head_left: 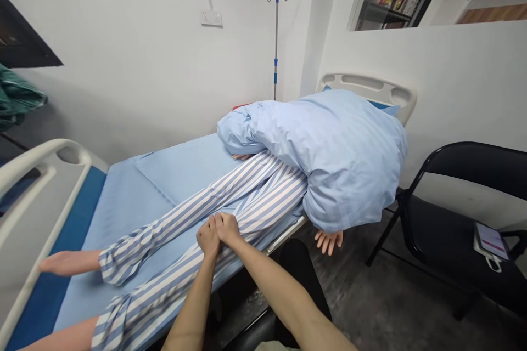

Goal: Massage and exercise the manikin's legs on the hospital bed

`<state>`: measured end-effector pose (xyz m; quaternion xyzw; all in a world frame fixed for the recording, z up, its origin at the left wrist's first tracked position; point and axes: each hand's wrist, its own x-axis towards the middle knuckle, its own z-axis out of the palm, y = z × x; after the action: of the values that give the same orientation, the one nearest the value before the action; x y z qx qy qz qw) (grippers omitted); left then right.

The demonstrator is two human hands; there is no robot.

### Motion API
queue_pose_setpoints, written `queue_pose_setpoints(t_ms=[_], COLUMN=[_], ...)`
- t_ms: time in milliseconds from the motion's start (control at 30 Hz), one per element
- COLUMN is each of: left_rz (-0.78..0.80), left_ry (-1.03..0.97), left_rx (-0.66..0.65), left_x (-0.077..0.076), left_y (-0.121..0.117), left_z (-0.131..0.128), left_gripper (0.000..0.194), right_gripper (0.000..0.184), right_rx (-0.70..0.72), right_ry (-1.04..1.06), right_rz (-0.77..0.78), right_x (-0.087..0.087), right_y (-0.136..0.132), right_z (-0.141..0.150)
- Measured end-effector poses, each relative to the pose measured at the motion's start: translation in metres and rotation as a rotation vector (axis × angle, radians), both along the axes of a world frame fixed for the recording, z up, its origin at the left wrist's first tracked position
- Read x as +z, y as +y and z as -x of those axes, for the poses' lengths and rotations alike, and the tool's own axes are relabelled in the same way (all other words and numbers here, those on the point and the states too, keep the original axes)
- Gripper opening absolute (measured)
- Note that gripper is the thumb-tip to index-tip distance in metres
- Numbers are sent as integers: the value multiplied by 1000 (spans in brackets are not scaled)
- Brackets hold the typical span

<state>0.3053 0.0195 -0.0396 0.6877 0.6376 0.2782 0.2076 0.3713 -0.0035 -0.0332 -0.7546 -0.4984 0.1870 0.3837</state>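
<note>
A person lies on a hospital bed, legs in blue-and-white striped pyjama trousers [263, 203] and upper body under a pale blue quilt [329, 153]. My left hand [208, 237] and my right hand [226, 228] sit side by side on the nearer thigh, fingers curled into the striped cloth. A bare foot [68, 263] sticks out of one trouser cuff near the footboard. The lying person's hand [328, 241] hangs below the quilt over the bed's near edge. Another hand [241, 157] shows at the quilt's far edge.
The blue mattress [173, 175] lies between a white footboard [41, 175] and headboard [366, 90]. An IV pole [275, 49] and wall socket [211, 17] stand behind. A black folding chair [453, 219] holds a tablet [491, 241]. A dark seat [296, 279] stands below my arms.
</note>
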Motion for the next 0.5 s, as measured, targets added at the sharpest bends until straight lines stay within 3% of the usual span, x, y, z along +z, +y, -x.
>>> queue_pose_setpoints(t_ms=[233,367,500], left_rz=[27,6,11], left_ry=[33,1,-60], left_rx=[-37,-5,-32], left_x=[2,1,4], left_y=[-1,-3,-5], left_z=[-2,-3,-4], left_gripper=[40,47,46], right_gripper=[39,38,40], right_rx=[175,144,64], right_ry=[-205,-213,-174], right_rz=[76,113,20], right_x=[28,18,4], right_y=[-8,-16,-17], right_z=[-28,-42,-45])
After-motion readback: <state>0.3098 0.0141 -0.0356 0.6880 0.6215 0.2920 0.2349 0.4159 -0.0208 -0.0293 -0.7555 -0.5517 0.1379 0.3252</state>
